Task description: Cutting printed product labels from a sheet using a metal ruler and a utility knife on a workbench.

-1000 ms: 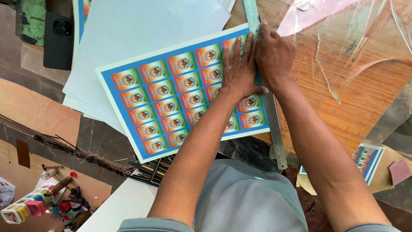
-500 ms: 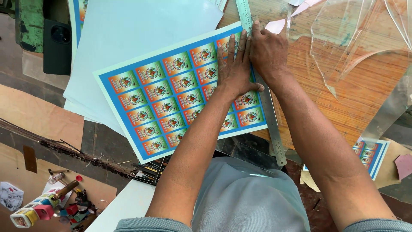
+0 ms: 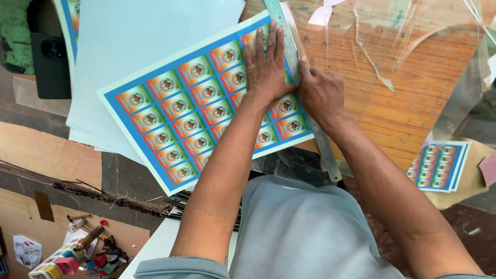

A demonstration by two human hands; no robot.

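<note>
Wooden bench (image 3: 413,98), orange-brown grain, is carrying: a stack of pale blank sheets (image 3: 155,46) lying toward its far left corner; a printed sheet (image 3: 196,103) of small blue-bordered labels resting on that stack and overhanging the near edge; a long metal ruler (image 3: 324,150) lying along that sheet's right side, its end jutting past the near edge; clear film offcuts (image 3: 413,36) sprawling over the far right; a smaller label sheet (image 3: 439,165) sitting at the near right corner.

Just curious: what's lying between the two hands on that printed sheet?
In the head view, a metal ruler runs between the left hand and right hand, along the printed sheet's edge.
</note>
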